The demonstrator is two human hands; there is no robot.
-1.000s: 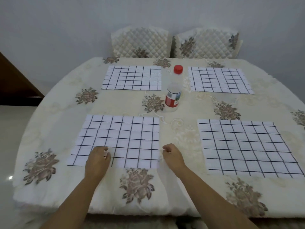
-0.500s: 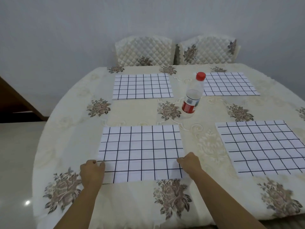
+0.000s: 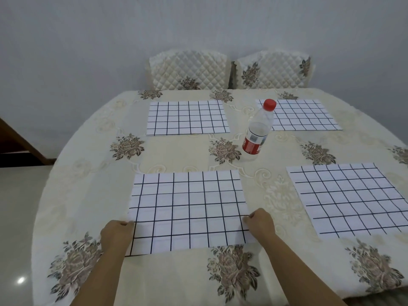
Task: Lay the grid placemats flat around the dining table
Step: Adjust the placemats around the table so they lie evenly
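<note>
Several white placemats with a black grid lie flat on the round dining table (image 3: 88, 184). The near-left placemat (image 3: 188, 208) is in front of me. My left hand (image 3: 116, 236) pinches its left edge near the front corner, fingers curled. My right hand (image 3: 260, 224) pinches its right edge, fingers curled too. The near-right placemat (image 3: 351, 198) lies flat and untouched. Across the table lie the far-left placemat (image 3: 187, 118) and the far-right placemat (image 3: 306, 115), which is partly hidden by the bottle.
A clear plastic bottle (image 3: 257, 131) with a red cap and red label stands near the table's middle. Two quilted chairs (image 3: 189, 69) stand against the far wall. The cream floral tablecloth hangs over the table edge, and tiled floor (image 3: 15, 217) shows on the left.
My left hand has slid from the mat's surface out to its left edge. My right hand has stayed at the right edge. The view has shifted left and closer.
</note>
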